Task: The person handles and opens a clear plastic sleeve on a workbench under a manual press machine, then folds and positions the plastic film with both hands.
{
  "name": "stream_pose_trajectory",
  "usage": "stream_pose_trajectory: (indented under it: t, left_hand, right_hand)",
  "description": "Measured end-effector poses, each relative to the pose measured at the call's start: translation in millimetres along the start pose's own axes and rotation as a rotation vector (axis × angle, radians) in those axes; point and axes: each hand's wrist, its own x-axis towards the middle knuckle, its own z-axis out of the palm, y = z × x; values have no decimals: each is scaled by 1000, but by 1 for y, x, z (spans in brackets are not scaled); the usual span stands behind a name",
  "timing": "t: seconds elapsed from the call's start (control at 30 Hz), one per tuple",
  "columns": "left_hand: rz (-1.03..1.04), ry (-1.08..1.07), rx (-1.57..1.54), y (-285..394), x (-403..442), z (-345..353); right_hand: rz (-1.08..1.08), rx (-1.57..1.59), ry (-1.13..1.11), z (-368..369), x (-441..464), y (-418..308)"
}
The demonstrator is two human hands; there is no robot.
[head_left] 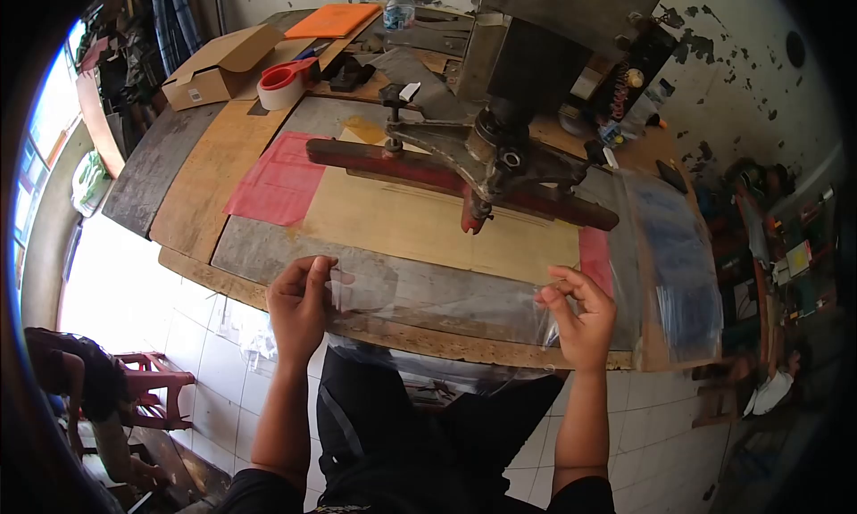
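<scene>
A clear plastic sheet (428, 307) stretches between my two hands over the table's front edge. My left hand (302, 307) pinches its left end between thumb and fingers. At the other end, my right hand (582, 313) grips the plastic near its corner. Beyond the sheet lies a flat yellow board (402, 224), with a red patch (281, 179) at its left and another at its right. Above the board hangs the dark red bar (411, 168) of a metal press (500, 148).
Clear plastic sheets (683, 273) are stacked at the table's right. Further back are a cardboard box (219, 66), a tape dispenser (284, 84), an orange folder (333, 20) and a water bottle (399, 9). A person (80, 380) is at the far left beside a red stool (159, 389).
</scene>
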Motion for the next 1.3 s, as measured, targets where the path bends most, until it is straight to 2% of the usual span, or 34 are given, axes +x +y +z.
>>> stream_pose_trajectory:
  t: [0.3, 0.37, 0.47, 0.67, 1.07, 1.3]
  left_hand:
    - [27, -5, -26, 0, -1, 2]
    - [5, 9, -70, 1, 0, 2]
    - [27, 53, -59, 1, -2, 2]
    - [71, 53, -34, -2, -2, 0]
    - [69, 50, -19, -1, -4, 1]
    - [72, 57, -26, -1, -4, 1]
  right_hand:
    - [-5, -137, -32, -2, 1, -6]
    - [-78, -205, -82, -5, 1, 0]
    - [-67, -256, -157, -5, 2, -11]
    - [-151, -239, -216, -3, 5, -20]
    - [50, -161, -157, -4, 2, -3]
    - [-11, -240, -207, -3, 4, -13]
